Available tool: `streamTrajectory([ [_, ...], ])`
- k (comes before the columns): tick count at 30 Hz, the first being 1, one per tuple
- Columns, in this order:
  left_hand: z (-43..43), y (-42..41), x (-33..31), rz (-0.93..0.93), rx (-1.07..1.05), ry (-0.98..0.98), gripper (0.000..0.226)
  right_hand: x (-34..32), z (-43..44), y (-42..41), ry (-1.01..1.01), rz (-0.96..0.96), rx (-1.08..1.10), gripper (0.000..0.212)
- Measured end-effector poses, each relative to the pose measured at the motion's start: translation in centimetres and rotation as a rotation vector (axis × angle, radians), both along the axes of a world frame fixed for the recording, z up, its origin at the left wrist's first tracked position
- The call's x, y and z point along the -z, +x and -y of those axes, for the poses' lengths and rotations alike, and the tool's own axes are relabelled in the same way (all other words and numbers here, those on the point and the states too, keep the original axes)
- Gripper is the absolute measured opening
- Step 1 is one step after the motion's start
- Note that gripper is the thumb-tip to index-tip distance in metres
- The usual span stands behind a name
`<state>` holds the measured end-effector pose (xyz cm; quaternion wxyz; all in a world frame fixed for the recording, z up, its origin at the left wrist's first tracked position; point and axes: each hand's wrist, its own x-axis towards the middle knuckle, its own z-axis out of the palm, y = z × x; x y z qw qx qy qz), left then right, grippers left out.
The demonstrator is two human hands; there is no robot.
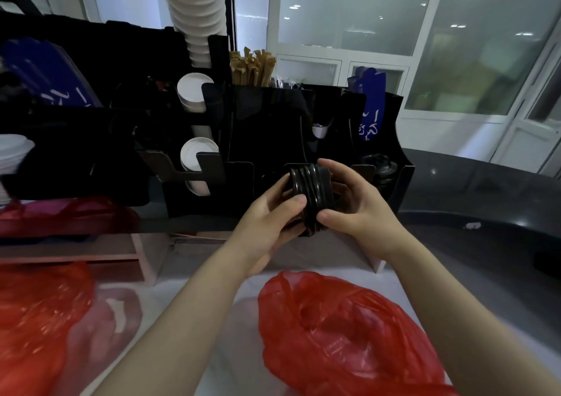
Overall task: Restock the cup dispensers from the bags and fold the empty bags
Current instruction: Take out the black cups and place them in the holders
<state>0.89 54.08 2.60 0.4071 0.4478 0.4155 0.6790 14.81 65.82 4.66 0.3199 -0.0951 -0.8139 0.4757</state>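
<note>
A short stack of black cup lids [310,189] is held on edge between both hands, right in front of the black dispenser organizer [264,122]. My left hand [270,213] grips the stack from the left, thumb across its front. My right hand [355,201] grips it from the right, fingers curled over the top and thumb below. A red plastic bag [349,335] lies crumpled on the white counter below my arms. White cups [198,150] sit in the dispenser's left slots, and a tall white cup stack [194,13] rises above.
More red bags lie at the left [39,313] and on a shelf [60,213]. Black lids [379,165] fill the organizer's right slot. Wooden stirrers [252,68] and blue sleeves [370,104] stand in its top compartments. A dark curved counter [485,213] runs to the right.
</note>
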Motion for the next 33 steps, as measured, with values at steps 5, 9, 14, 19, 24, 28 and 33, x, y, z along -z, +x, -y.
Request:
streamTrajectory([
  [5,1.1,-0.8,0.6,0.076,0.080,-0.037,0.055,0.2,0.9,-0.2,-0.042,0.047,-0.124,0.084],
  [9,1.7,-1.3,1.0,0.045,0.117,-0.042,0.051,0.9,1.3,-0.9,0.039,0.074,-0.107,0.092],
  [14,2.4,-2.3,1.7,0.131,0.105,-0.054,0.053,1.5,1.8,-2.3,0.069,0.045,-0.081,0.092],
  [19,2.6,-3.1,2.2,0.183,0.155,-0.058,0.049,1.8,2.1,-3.3,0.097,0.057,-0.088,0.090],
  [24,2.4,-3.8,3.1,0.215,0.147,-0.061,0.038,2.0,2.2,-3.9,0.156,0.079,-0.076,0.092],
  [28,2.4,-4.3,3.7,0.277,0.138,-0.057,0.045,1.7,1.8,-3.6,0.019,0.066,-0.136,0.091],
  [33,2.5,-4.2,3.5,0.282,0.184,-0.035,0.043,2.0,2.1,-4.0,0.081,0.096,-0.108,0.092],
])
